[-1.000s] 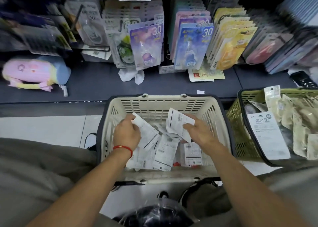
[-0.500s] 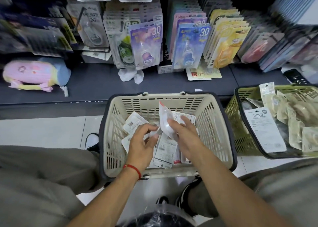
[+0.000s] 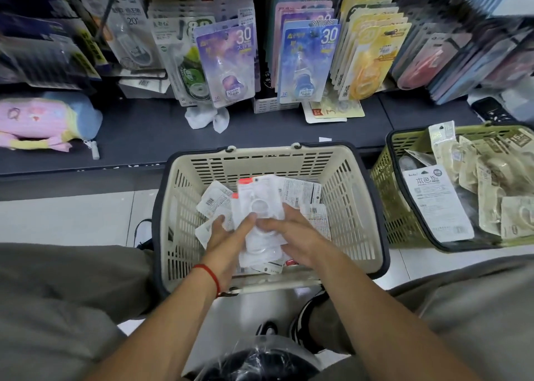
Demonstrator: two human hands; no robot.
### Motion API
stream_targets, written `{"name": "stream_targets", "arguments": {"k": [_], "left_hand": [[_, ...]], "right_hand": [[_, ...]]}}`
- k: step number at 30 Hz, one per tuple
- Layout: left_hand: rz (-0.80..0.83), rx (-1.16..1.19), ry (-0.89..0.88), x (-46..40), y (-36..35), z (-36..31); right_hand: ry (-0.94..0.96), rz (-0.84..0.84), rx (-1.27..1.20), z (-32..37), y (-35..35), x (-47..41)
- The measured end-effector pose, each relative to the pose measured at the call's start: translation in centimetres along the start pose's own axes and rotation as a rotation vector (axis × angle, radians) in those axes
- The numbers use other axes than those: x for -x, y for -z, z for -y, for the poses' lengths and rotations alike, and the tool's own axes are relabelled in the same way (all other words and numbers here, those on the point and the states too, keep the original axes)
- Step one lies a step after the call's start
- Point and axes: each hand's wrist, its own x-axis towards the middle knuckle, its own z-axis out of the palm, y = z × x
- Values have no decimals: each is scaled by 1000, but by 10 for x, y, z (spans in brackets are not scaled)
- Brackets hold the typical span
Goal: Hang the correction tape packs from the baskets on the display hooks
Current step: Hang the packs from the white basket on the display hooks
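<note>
A beige basket (image 3: 355, 195) stands on the floor in front of me with several white correction tape packs inside. My left hand (image 3: 228, 233) and my right hand (image 3: 297, 236) meet over the basket and together grip a small stack of white blister packs (image 3: 260, 207) with red tops, held upright. More packs (image 3: 213, 201) lie loose at the basket's left. Above the shelf, display hooks carry hanging packs: purple (image 3: 228, 62), blue (image 3: 306, 62) and yellow (image 3: 372, 59) ones.
A green basket (image 3: 393, 207) at the right holds several beige tape packs. A pink and blue pencil case (image 3: 43, 120) lies on the dark shelf (image 3: 138, 137) at left. A crumpled white wrapper (image 3: 206, 119) sits below the purple packs. My knees flank the beige basket.
Both hands were apart, each with a pack, a second ago. They have come together at the basket's middle and now hold the packs gathered in one stack.
</note>
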Motion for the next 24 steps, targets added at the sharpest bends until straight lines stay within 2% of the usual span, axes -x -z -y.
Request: {"name": "stream_targets", "arguments": {"k": [2,4,6,7,9,12,14,17,21,24], "left_hand": [[71,97,80,-7,4,5],[23,91,72,-11,9,11],[-45,83,49,-17,14,16],[-64,81,47,-20,17,18],[-88,90,61,-24,20,20],[-117,57,69,-30,20,22],[-132,39,64,-34,20,24],[-145,20,61,-35,19,26],[-98,7,25,-36,14,19],[-78,29,5,-38,10,12]], "right_hand": [[-17,30,133,7,2,-8],[-21,-184,333,18,26,-24],[-58,-438,795,20,66,-39],[-110,-487,988,15,84,-45],[-245,-461,1155,-3,102,-56],[-323,-339,1277,-41,99,-67],[-283,-355,1331,-54,97,-71],[-278,-406,1280,-52,99,-73],[-243,-613,993,-30,107,-51],[-181,-759,1010,-5,110,-25]]}}
